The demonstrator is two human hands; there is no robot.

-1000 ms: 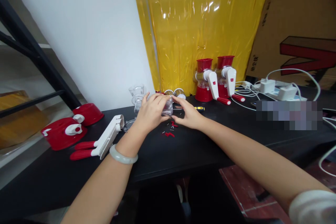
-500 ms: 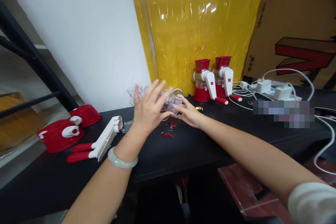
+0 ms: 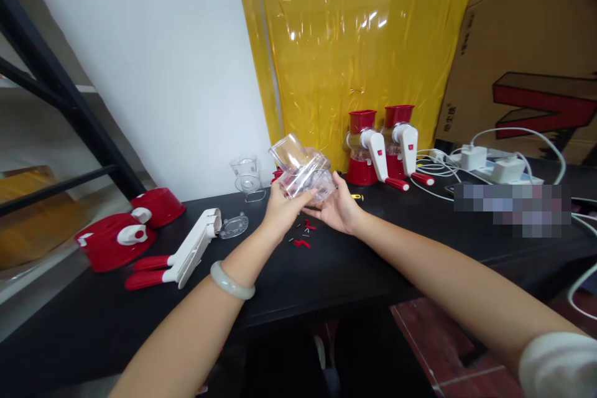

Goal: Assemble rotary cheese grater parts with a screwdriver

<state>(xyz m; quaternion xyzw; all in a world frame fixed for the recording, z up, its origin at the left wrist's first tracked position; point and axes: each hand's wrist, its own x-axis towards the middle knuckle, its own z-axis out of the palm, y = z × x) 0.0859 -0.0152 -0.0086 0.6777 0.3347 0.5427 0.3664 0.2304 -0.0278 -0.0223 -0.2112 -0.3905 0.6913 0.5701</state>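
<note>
Above the black table, a clear plastic grater housing [image 3: 298,165] is tilted between both my hands. My left hand [image 3: 283,210] grips its lower left side, thumb laid across the front. Fingers of my right hand [image 3: 342,208] are wrapped round its lower right end. Beneath the hands lie small red plastic pieces [image 3: 302,244] and several little screws [image 3: 306,233]. A second clear housing [image 3: 247,175] stands to the left, against the white panel. In front of it rests a clear oval part [image 3: 234,226].
Two white crank handles with red grips [image 3: 193,252] and two red bases [image 3: 112,245] are on the left. Two assembled red rotary graters [image 3: 364,161] stand at the back right, near white chargers and cables [image 3: 508,169]. A yellow-handled tool [image 3: 357,197] lies behind my right hand.
My left hand has come down from spread fingers near the second clear housing and closed on the housing in my right hand. That housing is now raised and tilted; the second stands free.
</note>
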